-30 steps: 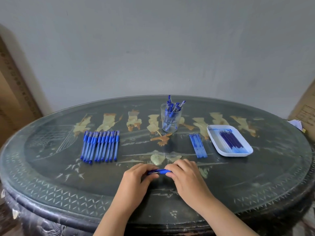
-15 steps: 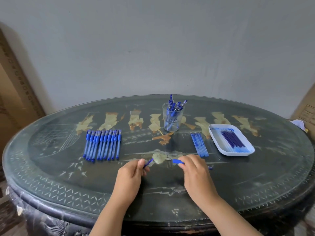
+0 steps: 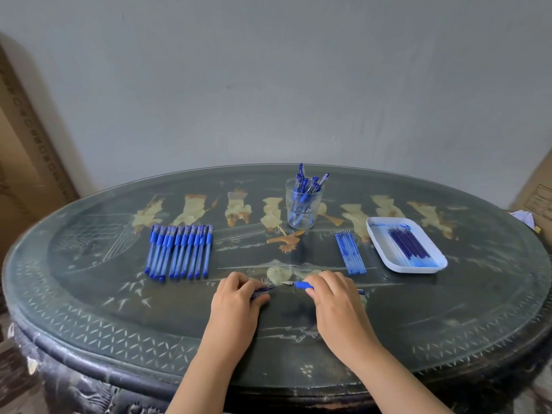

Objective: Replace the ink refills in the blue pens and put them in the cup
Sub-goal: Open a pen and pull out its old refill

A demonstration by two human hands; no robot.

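Now your left hand (image 3: 237, 295) pinches the pulled-off cap (image 3: 263, 290); your right hand (image 3: 331, 291) grips the pen (image 3: 300, 284), lying three-to-nine, tip leftward. Spare refills (image 3: 350, 253) sit nearer your right, at one o'clock; cup (image 3: 303, 204) at twelve.

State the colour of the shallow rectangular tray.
White, seen in the head view: shallow rectangular tray.

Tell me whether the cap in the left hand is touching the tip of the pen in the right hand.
Apart. The head view shows dark tabletop between the cap and the pen tip.
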